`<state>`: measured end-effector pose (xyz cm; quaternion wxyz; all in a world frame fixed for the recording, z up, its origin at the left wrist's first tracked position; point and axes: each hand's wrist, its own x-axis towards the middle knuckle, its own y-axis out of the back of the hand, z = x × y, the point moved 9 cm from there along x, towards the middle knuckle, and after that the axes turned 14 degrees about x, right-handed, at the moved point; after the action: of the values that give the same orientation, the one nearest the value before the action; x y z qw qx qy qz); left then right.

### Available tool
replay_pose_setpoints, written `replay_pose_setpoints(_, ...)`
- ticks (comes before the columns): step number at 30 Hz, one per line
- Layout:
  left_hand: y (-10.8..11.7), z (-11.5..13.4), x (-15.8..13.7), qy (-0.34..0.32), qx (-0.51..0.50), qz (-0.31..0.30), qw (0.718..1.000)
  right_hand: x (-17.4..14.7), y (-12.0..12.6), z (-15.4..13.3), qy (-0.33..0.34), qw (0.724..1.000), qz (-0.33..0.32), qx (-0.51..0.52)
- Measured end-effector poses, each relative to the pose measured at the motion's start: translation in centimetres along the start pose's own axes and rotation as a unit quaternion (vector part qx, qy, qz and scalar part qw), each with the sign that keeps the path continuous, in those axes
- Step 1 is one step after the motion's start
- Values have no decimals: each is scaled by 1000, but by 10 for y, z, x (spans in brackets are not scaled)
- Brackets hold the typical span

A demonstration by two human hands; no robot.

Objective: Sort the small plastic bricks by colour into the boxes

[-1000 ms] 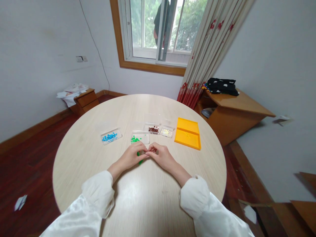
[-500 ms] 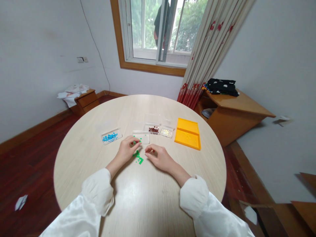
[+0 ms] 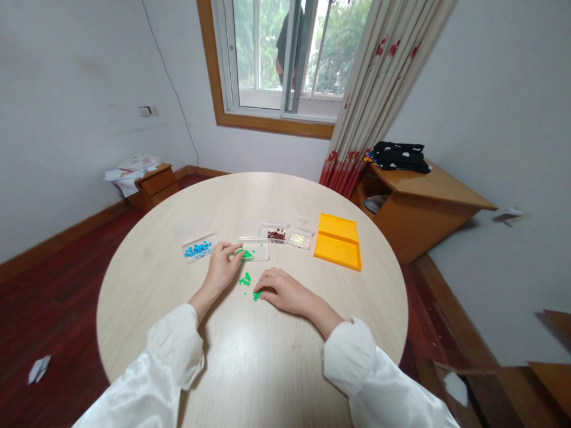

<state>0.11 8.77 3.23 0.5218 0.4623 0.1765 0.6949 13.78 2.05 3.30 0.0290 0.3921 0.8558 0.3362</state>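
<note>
My left hand (image 3: 223, 263) is at the left end of a clear plastic box (image 3: 261, 254), thumb and forefinger apart beside small green pieces (image 3: 247, 254) inside it. On the table, the thumb and fingertips of my right hand (image 3: 283, 289) close on a small green building-block piece (image 3: 257, 295), partly covered by the fingers. Between the hands lies a little cluster of loose green blocks (image 3: 245, 279), with a tiny single one just below.
A clear box of blue pieces (image 3: 198, 248) stands left. Behind the hands are boxes of dark brown pieces (image 3: 276, 235) and pale yellow pieces (image 3: 299, 239). An opened yellow case (image 3: 338, 241) lies right on the round table (image 3: 250, 368). A person's dark figure shows outside the window.
My left hand has shifted left and slightly up to the box's end, uncovering green pieces there. The right hand has come down and left onto a green piece on the table.
</note>
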Motion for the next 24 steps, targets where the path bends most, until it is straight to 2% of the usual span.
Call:
replay_pose_setpoints(14, 9, 10, -2, -5, -39, 11, 999, 0, 4, 0, -4, 1000, 22, -9)
replay_pose_setpoints(18, 15, 17, -3, -17, -53, 23, 998, -1, 12, 1, -27, 997, 64, 17)
replay_pose_setpoints(21, 12, 25, -4, -42, -66, -11, 997, -2, 19, 4, -49, 992, 103, 47)
replay_pose_setpoints(24, 4, 43, -10, -97, -90, -76, 988, -4, 25, 6, -54, 988, 134, 62)
